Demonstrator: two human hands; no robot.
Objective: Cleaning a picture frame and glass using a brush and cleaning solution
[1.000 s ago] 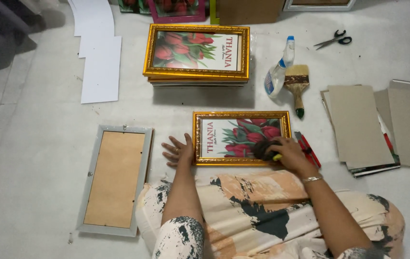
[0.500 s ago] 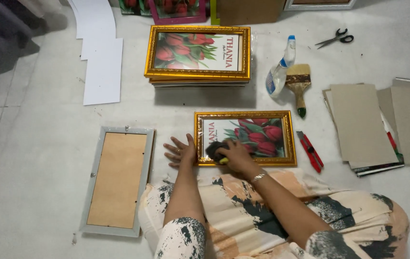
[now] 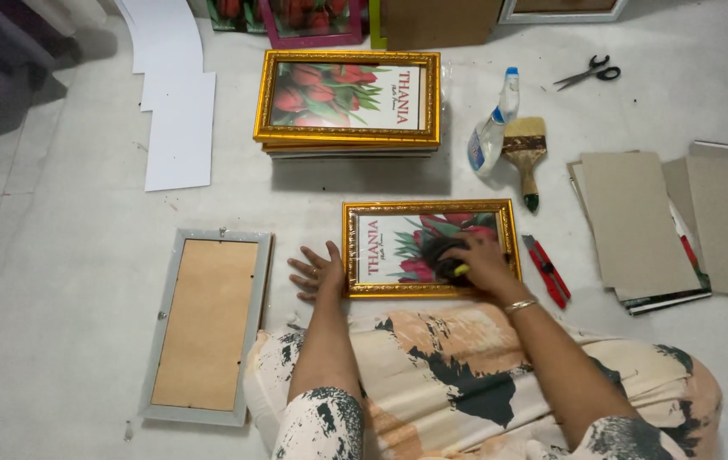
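The gold-coloured ornate rectangular picture frame with a red tulip print lies flat on the pale floor, directly under the right hand and touching the left hand at its left edge. Compared with half a second ago, the right hand has shifted from the left half of the glass to the right half. It is closed around a dark cleaning pad with a yellow edge, pressed on the glass. The left hand is spread wide, flat on the floor. The pad's full shape is hidden under the fingers. A red utility knife lies just right of the right hand.
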